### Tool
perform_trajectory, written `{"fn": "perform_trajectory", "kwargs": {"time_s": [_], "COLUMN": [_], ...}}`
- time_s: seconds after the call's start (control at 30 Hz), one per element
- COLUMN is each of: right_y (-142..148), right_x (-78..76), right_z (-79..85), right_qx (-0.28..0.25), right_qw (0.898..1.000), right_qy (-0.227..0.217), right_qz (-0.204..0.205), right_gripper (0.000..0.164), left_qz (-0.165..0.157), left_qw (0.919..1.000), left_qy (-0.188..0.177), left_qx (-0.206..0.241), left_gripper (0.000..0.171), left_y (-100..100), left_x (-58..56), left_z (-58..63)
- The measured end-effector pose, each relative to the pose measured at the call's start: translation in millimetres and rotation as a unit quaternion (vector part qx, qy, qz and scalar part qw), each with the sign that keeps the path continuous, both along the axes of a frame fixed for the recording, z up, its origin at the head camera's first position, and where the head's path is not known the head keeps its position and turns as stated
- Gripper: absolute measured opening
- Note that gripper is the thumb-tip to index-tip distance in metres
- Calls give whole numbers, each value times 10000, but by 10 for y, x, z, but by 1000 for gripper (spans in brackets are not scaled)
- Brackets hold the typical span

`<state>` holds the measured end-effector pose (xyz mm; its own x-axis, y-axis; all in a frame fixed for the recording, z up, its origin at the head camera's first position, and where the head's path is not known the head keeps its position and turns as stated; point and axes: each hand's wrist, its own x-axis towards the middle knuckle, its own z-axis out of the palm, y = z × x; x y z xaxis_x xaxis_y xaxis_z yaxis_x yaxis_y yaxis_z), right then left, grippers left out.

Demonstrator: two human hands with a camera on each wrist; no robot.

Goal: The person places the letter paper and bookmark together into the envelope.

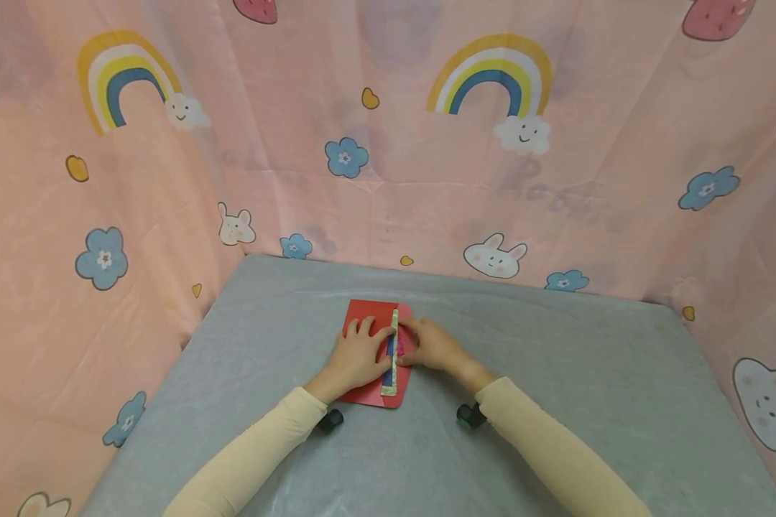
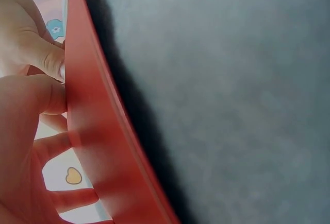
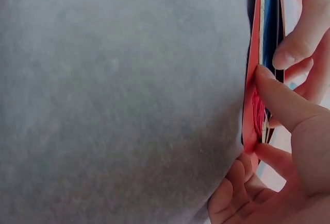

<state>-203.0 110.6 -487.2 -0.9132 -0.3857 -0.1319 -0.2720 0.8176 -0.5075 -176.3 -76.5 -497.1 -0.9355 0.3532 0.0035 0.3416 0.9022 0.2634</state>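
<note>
A red folder (image 1: 371, 310) with a rounded corner lies on the grey table, its pinkish-red right flap (image 1: 402, 391) showing. Along it runs a narrow strip with a pale gold, patterned edge (image 1: 390, 390) and blue beside it. My left hand (image 1: 362, 352) rests on the red cover with fingers spread and thumb at the strip. From the right, my right hand (image 1: 436, 346) holds the flap side, thumb and index finger apart along the strip, other fingers curled at the flap's edge. Magenta threads (image 3: 258, 110) show between that thumb and index finger. The folder's inside is mostly hidden.
Grey cloth covers the table (image 1: 556, 359). Pink printed curtains (image 1: 394, 194) hang behind it and at both sides. A dark wrist device (image 1: 470, 416) sits below the right sleeve, and another (image 1: 330, 421) below the left.
</note>
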Motion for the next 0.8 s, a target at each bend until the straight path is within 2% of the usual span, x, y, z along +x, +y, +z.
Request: {"fn": "perform_trajectory", "kwargs": {"time_s": [0.33, 0.8], "right_y": [-68, -95], "right_x": [55, 68], "right_z": [-37, -58], "right_qx": [494, 566], "right_qw": [9981, 9969], "right_qy": [286, 440], "right_qz": [-215, -308], "right_gripper": [87, 86], "left_qz": [-23, -77], "left_qw": [10000, 9999], "left_qy": [-21, 54], "left_qx": [54, 71], "left_gripper": [59, 58], "left_y": [-8, -7], "left_x": [-3, 0], "left_z": [-20, -4]}}
